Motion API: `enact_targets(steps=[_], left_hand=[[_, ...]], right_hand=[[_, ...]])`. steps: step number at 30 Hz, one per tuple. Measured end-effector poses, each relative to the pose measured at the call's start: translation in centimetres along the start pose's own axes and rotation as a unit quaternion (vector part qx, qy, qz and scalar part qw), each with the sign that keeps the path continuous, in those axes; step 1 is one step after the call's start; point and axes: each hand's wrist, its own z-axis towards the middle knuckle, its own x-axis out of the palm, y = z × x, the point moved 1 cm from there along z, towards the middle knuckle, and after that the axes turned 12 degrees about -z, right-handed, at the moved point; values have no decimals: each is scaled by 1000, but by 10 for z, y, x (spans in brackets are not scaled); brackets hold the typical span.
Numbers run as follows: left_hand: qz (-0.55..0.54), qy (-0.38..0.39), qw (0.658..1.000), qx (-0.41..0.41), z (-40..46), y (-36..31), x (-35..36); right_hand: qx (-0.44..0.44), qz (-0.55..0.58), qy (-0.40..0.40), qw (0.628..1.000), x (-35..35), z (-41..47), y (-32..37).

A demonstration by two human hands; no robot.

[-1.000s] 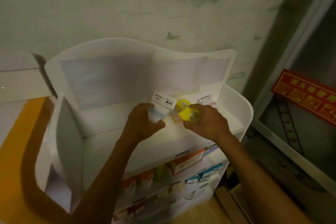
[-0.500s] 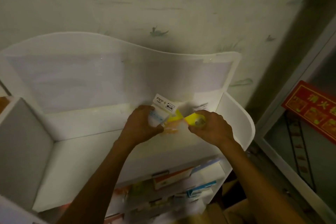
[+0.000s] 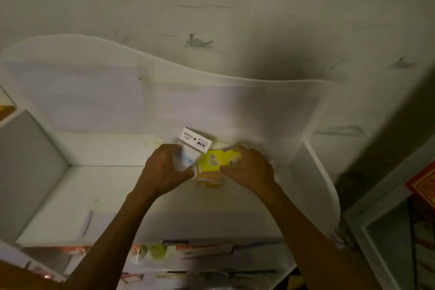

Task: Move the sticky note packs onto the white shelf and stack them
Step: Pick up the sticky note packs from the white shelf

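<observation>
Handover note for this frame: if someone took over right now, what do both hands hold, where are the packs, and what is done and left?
Left hand: grips a white-header sticky note pack, tilted, above the shelf.
Right hand: holds the yellow sticky note pack on the small stack.
Both at the right rear of the white shelf.
Done: stack started.
Left: seat the yellow pack, add the white-header one.
</observation>
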Motion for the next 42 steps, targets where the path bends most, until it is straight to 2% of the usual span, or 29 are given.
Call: enact_targets(steps=[10, 17, 29, 38, 42], left_hand=[[33, -14, 999, -32, 3, 24, -15], [32, 4, 999, -43, 6, 33, -11], [33, 10, 998, -45, 20, 33, -2], [14, -2, 1000, -12, 24, 16, 14], [5, -9, 1000, 16, 22, -7, 40]], right_hand=[[-65, -91, 27, 993, 35, 57, 38], [-44, -140, 22, 989, 50, 66, 51], [-2, -110, 51, 993, 57, 70, 59], [-47, -142, 58, 987, 20, 74, 34], [-76, -159, 89, 980, -15, 78, 3]])
